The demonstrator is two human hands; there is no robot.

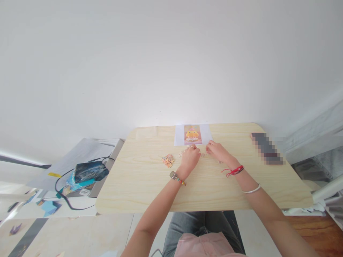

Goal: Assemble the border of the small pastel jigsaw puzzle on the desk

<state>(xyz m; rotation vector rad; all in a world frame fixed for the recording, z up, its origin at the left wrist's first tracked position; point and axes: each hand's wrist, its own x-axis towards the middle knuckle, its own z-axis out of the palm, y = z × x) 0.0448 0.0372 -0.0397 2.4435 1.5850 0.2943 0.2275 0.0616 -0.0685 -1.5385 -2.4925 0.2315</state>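
Note:
My left hand (189,158) and my right hand (218,150) meet over the middle of a light wooden table (150,192), fingertips close together around something small that I cannot make out. Just beyond them lies a white sheet with a picture of a yellow figure on pink (192,134). A small heap of pale orange and pink pieces (168,160) rests on the table left of my left hand. A few tiny pieces lie near my fingers. Whether either hand grips a piece is unclear.
A dark flat object, blurred out (267,148), lies at the table's right side. Left of the table stand a grey surface with a blue-black packet (89,171) and a black cable (63,192). A white wall rises behind the table.

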